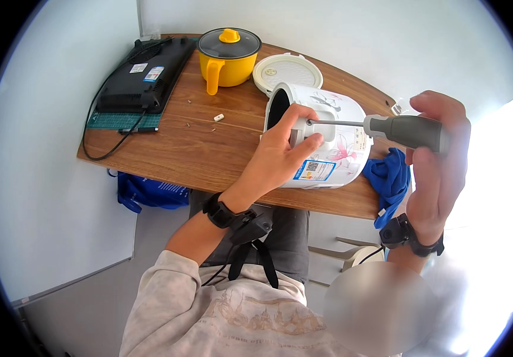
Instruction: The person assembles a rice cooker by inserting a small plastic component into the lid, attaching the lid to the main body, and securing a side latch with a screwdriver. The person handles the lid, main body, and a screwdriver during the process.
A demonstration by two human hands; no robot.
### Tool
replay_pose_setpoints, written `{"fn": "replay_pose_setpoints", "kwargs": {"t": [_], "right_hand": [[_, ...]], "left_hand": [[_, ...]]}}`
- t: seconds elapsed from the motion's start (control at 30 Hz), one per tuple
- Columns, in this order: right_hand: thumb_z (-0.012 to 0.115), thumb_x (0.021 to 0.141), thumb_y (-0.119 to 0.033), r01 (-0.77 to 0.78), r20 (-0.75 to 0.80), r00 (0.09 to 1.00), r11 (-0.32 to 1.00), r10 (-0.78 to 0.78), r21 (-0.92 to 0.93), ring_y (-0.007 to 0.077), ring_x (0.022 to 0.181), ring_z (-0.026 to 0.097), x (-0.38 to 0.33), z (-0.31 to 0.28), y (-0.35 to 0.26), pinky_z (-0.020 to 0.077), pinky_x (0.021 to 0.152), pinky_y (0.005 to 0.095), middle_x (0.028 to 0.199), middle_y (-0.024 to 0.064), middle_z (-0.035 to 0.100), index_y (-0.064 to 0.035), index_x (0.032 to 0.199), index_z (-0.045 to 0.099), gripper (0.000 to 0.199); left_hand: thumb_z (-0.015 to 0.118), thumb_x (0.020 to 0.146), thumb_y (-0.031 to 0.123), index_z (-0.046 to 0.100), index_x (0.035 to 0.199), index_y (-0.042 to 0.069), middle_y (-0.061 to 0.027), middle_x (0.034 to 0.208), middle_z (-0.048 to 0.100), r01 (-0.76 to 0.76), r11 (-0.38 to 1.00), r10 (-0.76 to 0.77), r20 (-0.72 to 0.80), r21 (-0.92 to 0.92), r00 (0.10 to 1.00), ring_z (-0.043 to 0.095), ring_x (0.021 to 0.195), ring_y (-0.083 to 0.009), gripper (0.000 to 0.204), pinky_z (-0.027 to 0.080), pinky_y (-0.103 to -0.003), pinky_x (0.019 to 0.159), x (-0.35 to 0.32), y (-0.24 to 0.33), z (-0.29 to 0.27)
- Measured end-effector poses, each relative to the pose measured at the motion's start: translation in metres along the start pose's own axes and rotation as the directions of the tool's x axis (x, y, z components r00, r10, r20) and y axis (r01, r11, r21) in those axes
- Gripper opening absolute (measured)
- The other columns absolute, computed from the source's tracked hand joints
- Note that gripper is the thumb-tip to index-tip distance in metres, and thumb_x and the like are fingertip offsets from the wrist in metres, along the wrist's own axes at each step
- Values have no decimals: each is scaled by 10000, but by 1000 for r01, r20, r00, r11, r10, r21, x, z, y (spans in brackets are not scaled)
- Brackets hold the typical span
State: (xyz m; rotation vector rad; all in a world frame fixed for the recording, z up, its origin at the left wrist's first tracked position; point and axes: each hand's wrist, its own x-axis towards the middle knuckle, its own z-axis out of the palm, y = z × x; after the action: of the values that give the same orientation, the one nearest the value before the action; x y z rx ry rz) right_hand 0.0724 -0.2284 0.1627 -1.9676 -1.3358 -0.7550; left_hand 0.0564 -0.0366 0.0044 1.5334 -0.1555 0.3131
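Note:
A white rice cooker (342, 152) printed with pink and grey flowers lies on its side on the wooden table, its dark opening facing left. My left hand (274, 149) grips a pale raised part on its side, with index finger and thumb on either side of a small screw hole. In my right hand (444, 143) is a screwdriver (408, 131), held by the end of its grey handle. The thin shaft runs left, and its tip meets the hole between my left fingers. How well the tip sits in the hole cannot be made out.
Behind the cooker lies a round white lid (298, 72), beside a yellow pot (232, 68) with a glass lid. A black device (134, 89) with a cable rests on a green mat (110, 121). Small loose pieces and a white block (219, 118) lie mid-table; a blue cloth (390, 175) hangs over the right edge.

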Motion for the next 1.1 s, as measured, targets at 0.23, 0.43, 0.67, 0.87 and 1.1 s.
{"fn": "replay_pose_setpoints", "kwargs": {"t": [0.23, 0.43, 0.67, 0.87, 1.1], "right_hand": [[694, 950, -245, 46, -34, 998, 999, -45, 22, 187, 894, 644, 4, 13, 11, 533, 724, 269, 1127, 146, 636, -33, 1323, 521, 462], [683, 944, -155, 32, 19, 999, 998, -33, 49, 189, 953, 677, 7, 23, 4, 570, 744, 273, 1184, 198, 662, -31, 1369, 481, 487], [608, 936, -98, 135, 26, 991, 970, -133, -201, 235, 1002, 715, 13, 10, 1, 607, 808, 310, 1222, 185, 682, -19, 1400, 530, 477], [813, 833, -135, 39, -6, 999, 955, -43, -293, 200, 982, 711, 15, 5, 3, 597, 787, 295, 1097, 97, 713, -89, 1308, 627, 512], [926, 714, -209, -40, -36, 999, 973, 33, -226, 122, 855, 695, 14, 6, -4, 547, 702, 234, 934, 41, 701, -80, 1070, 649, 469]], "left_hand": [[674, 974, 267, 501, 1237, 124, -86, 1084, 584, 9, 1000, -9, -2, 9, 1000, 607, 896, -110, 346, 519, -255, 734, 0, 2, 3], [686, 968, 262, 492, 1251, 125, -86, 1100, 587, 1, 1000, -1, -11, -1, 1000, 608, 903, -109, 369, 525, -260, 739, 0, -2, 2], [652, 967, 316, 492, 1248, 126, -107, 920, 614, -84, 995, 87, -66, 45, 994, 530, 653, -134, 376, 458, -287, 610, 1, -7, 4], [655, 964, 326, 492, 1252, 127, -102, 858, 601, -62, 997, 65, -58, 51, 996, 515, 641, -134, 386, 447, -285, 603, 2, -7, 7], [658, 964, 327, 497, 1250, 122, -106, 862, 604, -87, 995, 91, -69, 54, 993, 522, 643, -138, 387, 447, -290, 600, 1, -7, 7]]}}
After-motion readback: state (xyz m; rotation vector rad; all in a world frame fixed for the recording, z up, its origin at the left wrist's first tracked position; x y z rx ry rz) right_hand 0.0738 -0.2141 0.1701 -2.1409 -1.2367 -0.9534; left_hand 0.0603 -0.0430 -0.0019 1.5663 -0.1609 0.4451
